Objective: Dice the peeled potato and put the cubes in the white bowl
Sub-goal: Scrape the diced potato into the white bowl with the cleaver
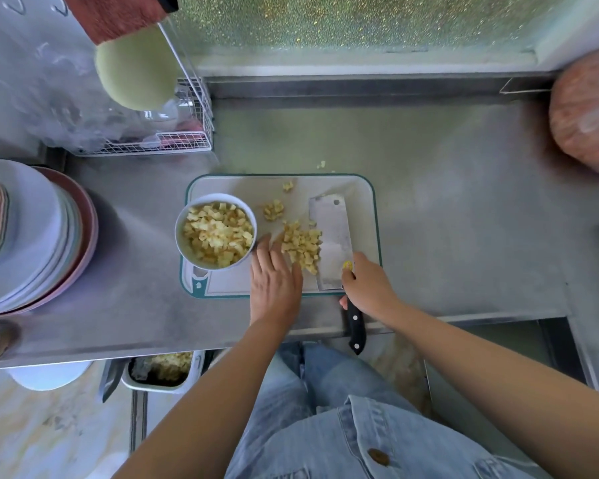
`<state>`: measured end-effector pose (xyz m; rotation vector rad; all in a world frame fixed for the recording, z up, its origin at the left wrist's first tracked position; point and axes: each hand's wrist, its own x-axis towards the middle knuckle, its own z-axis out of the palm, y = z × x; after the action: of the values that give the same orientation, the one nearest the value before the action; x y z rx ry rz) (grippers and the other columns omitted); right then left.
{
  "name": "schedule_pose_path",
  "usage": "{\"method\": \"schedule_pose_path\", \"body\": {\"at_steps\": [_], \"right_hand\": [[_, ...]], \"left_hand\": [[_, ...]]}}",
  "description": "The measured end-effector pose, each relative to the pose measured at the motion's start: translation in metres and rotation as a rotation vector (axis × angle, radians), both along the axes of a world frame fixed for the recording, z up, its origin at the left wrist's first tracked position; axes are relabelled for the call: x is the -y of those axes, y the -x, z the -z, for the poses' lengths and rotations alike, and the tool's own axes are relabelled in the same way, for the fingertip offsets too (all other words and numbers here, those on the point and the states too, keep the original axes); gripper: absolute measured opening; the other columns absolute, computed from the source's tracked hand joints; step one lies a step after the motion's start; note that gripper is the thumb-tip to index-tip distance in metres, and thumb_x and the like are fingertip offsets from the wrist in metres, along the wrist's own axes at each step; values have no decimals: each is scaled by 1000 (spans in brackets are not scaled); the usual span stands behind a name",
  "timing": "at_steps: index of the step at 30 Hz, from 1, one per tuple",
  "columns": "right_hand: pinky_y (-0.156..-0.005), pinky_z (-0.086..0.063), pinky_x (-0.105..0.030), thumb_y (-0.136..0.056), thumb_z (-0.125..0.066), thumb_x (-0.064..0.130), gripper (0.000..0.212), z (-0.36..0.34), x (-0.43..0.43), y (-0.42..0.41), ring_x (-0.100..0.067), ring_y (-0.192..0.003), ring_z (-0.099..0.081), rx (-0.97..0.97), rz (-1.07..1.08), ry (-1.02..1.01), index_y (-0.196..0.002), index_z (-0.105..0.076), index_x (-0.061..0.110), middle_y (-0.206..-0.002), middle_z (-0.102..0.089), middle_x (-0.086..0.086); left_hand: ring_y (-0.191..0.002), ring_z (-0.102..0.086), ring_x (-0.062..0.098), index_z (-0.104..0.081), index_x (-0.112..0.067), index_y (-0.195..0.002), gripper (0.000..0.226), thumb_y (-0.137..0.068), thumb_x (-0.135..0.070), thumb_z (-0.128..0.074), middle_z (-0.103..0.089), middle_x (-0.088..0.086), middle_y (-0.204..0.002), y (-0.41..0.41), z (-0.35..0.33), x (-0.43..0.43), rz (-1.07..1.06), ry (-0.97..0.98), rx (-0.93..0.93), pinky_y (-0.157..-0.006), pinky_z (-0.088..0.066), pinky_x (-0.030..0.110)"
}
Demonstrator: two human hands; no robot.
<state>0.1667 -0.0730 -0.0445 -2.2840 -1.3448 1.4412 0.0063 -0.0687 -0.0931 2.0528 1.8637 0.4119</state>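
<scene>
Potato cubes (300, 245) form three heaps beside one white bowl (215, 196), left hand (275, 281) spread flat, right hand (367, 283) clamped on one cleaver (329, 229).

I see left hand (274, 281) at frame centre, palm down, fingers straight, spread forward. Right hand (369, 285) just right of it, fingers curled round cleaver handle (356, 326). Both bare forearms run in from lower edge.

One white bowl (177, 236), its cubes (218, 233) too many to count. One cutting board (360, 198), one cleaver (331, 233). Two hands: left hand (274, 285), right hand (367, 285). Three loose cube clusters (301, 245) on the board. One stray bit (321, 164) beyond it. One plate stack (32, 236).
</scene>
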Motion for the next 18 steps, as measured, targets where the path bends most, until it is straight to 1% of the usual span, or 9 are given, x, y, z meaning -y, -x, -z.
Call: {"method": "schedule_pose_path", "body": {"at_steps": [1, 3, 5, 7, 11, 13, 14, 16, 18], "right_hand": [[-38, -41, -20, -99, -33, 13, 9, 1, -1, 0, -22, -52, -67, -3, -4, -2, -96, -40, 9, -78, -58, -14], [-44, -48, -27, -99, -33, 14, 9, 0, -1, 0, -25, -55, -68, -13, -4, -7, -95, -40, 10, -77, -57, -12], [-50, -50, -32, -100, -33, 15, 10, 0, -2, 0, -28, -57, -69, -15, -13, -10, -92, -39, 12, -76, -57, -11], [-48, -50, -31, -100, -33, 16, 12, 0, -3, 0, -27, -56, -68, -10, -22, -7, -89, -38, 15, -76, -57, -10], [-47, -49, -30, -101, -32, 18, 13, 1, -5, -1, -23, -52, -66, -6, -46, -11, -91, -40, 14, -77, -61, -11], [-47, -48, -28, -102, -31, 21, 15, 2, -5, -2, -20, -50, -65, -31, -51, -6, -92, -40, 14, -75, -61, -9], [-49, -50, -29, -102, -31, 22, 15, 2, -5, -2, -20, -50, -65, -56, -48, -2, -92, -40, 14, -76, -61, -9], [-56, -57, -36, -102, -33, 23, 16, 2, -6, -3, -27, -56, -68, -127, -8, 9, -93, -42, 14, -80, -63, -10], [-63, -58, -43, -102, -36, 22, 16, 2, -6, -3, -36, -62, -68, -231, 78, 17, -89, -43, 16, -80, -61, -10]], "left_hand": [[-133, -30, 35, -31, 1, -140, 53, -98, -29, -40, -31, 23, -145, -2, 1, 0, -23, 37, 60, -113, -27, 40], [-146, -8, 31, -12, 1, -149, 68, -99, -40, -31, -9, 22, -157, -8, 2, -5, -63, 156, 189, -121, -9, 41], [-147, 7, 23, 0, -1, -151, 77, -95, -52, -15, 4, 18, -159, -17, 5, -12, -59, 197, 272, -120, 6, 38], [-146, 15, 17, 6, -3, -151, 80, -92, -55, -9, 10, 14, -159, -32, 6, -19, -40, 209, 363, -117, 16, 30], [-144, 16, 12, 5, -2, -151, 81, -91, -55, -11, 11, 12, -159, -58, 2, -29, -71, 216, 510, -113, 19, 22], [-143, 17, 10, 4, -4, -151, 80, -91, -55, -12, 10, 10, -160, -63, 2, -32, -57, 224, 532, -114, 18, 24], [-143, 18, 9, 4, -5, -151, 79, -91, -55, -12, 10, 9, -160, -64, 2, -33, -41, 229, 540, -115, 16, 27], [-142, 19, 6, 5, -8, -151, 78, -92, -55, -12, 11, 6, -160, -66, 1, -33, -1, 242, 557, -118, 11, 32], [-141, 20, 4, 5, -9, -152, 77, -92, -55, -12, 12, 3, -160, -66, 0, -34, 30, 248, 552, -119, 7, 34]]}}
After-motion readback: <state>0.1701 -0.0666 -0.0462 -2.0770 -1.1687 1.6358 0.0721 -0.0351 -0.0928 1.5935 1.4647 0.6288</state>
